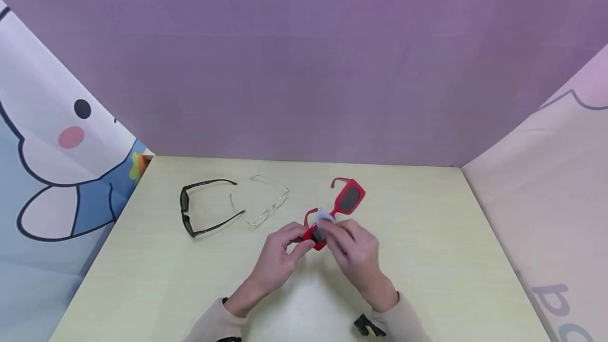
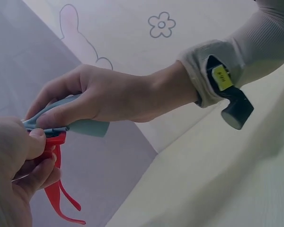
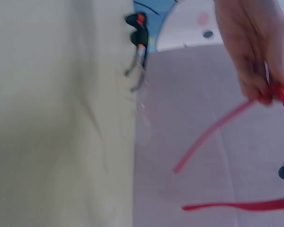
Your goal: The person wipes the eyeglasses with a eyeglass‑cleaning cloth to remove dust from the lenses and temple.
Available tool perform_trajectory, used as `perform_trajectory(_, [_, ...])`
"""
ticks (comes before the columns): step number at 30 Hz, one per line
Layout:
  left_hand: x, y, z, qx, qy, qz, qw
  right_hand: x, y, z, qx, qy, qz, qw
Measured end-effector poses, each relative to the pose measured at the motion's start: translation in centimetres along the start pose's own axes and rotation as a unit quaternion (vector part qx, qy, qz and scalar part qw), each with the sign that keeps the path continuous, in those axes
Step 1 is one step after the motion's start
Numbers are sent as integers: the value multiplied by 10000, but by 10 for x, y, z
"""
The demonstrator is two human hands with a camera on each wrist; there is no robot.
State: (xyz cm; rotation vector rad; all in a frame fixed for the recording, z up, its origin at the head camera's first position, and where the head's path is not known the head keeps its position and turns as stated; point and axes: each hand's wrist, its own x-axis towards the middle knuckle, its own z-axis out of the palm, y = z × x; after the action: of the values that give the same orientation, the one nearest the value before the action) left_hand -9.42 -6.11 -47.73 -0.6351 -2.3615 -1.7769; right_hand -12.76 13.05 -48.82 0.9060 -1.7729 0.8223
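Note:
Red-framed sunglasses with dark lenses are held up over the table, their temples unfolded. My left hand pinches them at one end of the frame, thumb and fingers on either side of the rim. In my right hand is a light blue-grey cloth, gripped between thumb and fingers against the lens nearer my left hand. The left wrist view shows the cloth draped over the top of the red frame. Both red temples point away from me; the right wrist view cuts off most of the cloth.
Black sunglasses lie unfolded on the table, toward the left. Beside them are clear glasses with a thin metal frame. A purple backdrop rises behind the table, and printed cloth panels flank it.

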Motion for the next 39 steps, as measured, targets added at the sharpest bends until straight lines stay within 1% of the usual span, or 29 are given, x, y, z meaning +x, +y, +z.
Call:
perform_trajectory(2, [0,1,0,0,-1,-36,10000,2,3,-2,-44,66,235,9997])
perform_trajectory(4, [0,1,0,-6,1,-41,10000,2,4,-2,-42,65,326,9994])
perform_trajectory(5, [0,2,1,-8,8,-10,10000,2,3,-2,-36,35,284,9996])
perform_trajectory(10, [0,0,2,11,116,190,9998,-1,-6,3,163,-169,-270,9994])
perform_trajectory(12, [0,0,1,21,125,198,9997,-1,-7,4,173,-163,-360,9991])
perform_trajectory(14, [0,1,1,25,112,140,9998,2,-4,3,127,-86,-262,9995])
perform_trajectory(19, [0,5,-1,51,44,-65,10000,7,6,-2,20,54,314,9995])
perform_trajectory(21, [0,5,-1,41,47,-69,10000,7,6,-1,45,13,337,9994])
perform_trajectory(26, [0,4,-1,37,110,155,9998,1,-3,3,238,-177,-280,9992])
perform_trajectory(28, [-1,4,-1,44,94,172,9998,0,-5,3,254,-211,-376,9987])
perform_trajectory(30, [-1,4,-1,54,73,93,9999,1,-3,3,256,-174,-253,9992])
perform_trajectory(33, [-1,5,-2,65,16,-109,9999,4,4,0,197,-77,115,9997])
perform_trajectory(35, [-1,6,-3,92,-3,-186,9998,5,7,-1,182,-36,311,9993])
perform_trajectory(37, [-1,6,-2,76,-9,-195,9998,4,7,-2,198,-52,333,9992])
perform_trajectory(39, [-1,5,-2,41,11,-130,9999,2,5,-1,272,-122,165,9994])
